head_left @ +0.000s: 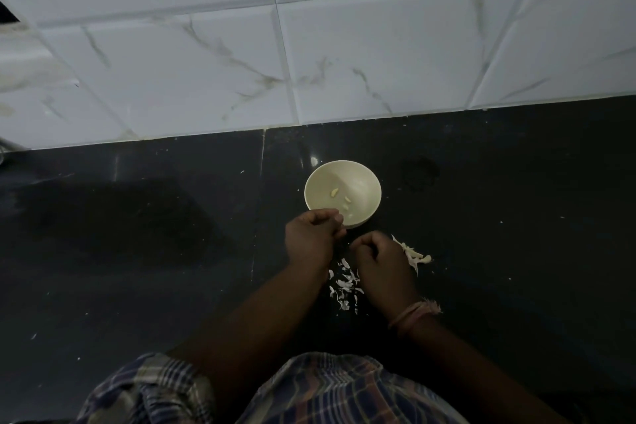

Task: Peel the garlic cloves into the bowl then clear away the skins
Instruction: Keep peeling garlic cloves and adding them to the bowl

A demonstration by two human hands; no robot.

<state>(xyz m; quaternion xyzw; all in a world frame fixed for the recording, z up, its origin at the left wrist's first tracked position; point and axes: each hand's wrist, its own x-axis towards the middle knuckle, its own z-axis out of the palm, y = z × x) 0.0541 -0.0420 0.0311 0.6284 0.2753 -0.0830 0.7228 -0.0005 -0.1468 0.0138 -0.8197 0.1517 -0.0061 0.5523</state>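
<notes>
A checked cloth is seen nearest the camera, at the near edge of the dark countertop, with both forearms reaching out over it. The left hand is held at the near rim of the bowl, its fingers curled together; whether something small is pinched in them cannot be told. The right hand is held just beside it, fingers also curled, and what they hold, if anything, cannot be told. A thread band is worn on the right wrist. The cream bowl is set toward the back edge of the countertop, near the tiled wall, and a few peeled garlic cloves lie inside it. Loose skins are scattered on the countertop between the wrists, and more pale garlic pieces lie just right of the right hand.
</notes>
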